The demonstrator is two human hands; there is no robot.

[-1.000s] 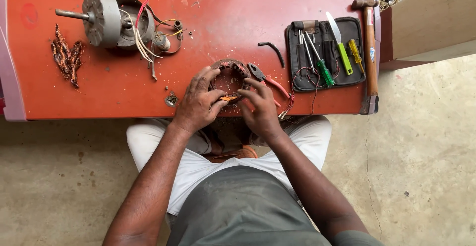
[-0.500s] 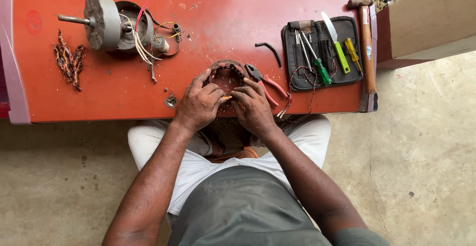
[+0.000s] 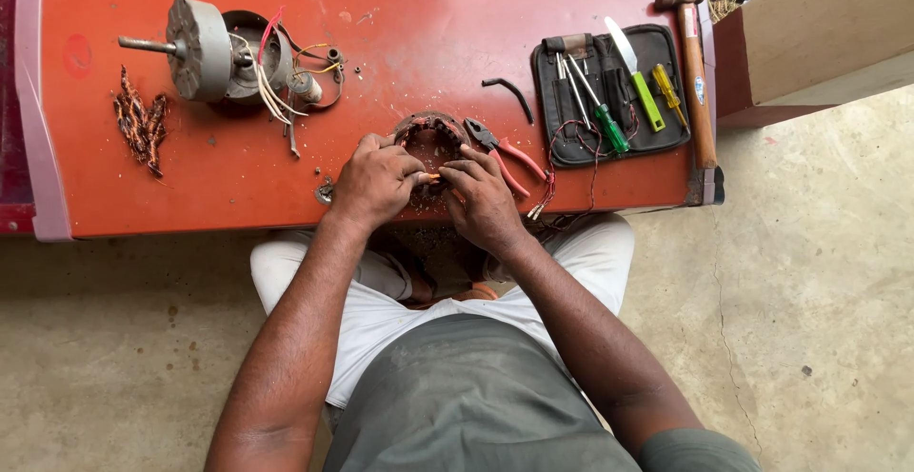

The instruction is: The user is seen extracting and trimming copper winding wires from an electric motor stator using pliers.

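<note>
**Both hands on the motor stator at the table's near edge**

Nearest, the left hand (image 3: 373,179) and right hand (image 3: 484,196) sit close together over the round stator (image 3: 430,137), fingers curled onto its near rim and pinching a small orange piece (image 3: 433,178) between them. The stator rests on the red table (image 3: 428,15) near its front edge. To work it well, I judge the left hand should pin the ring flat while the right works the slot gently, sparing the laminations. Just right lie red-handled pliers (image 3: 509,155). Farther right, a black tool pouch (image 3: 609,91) and a hammer (image 3: 697,72). Far left, the rotor housing (image 3: 224,51) and copper scraps (image 3: 141,122).
</note>
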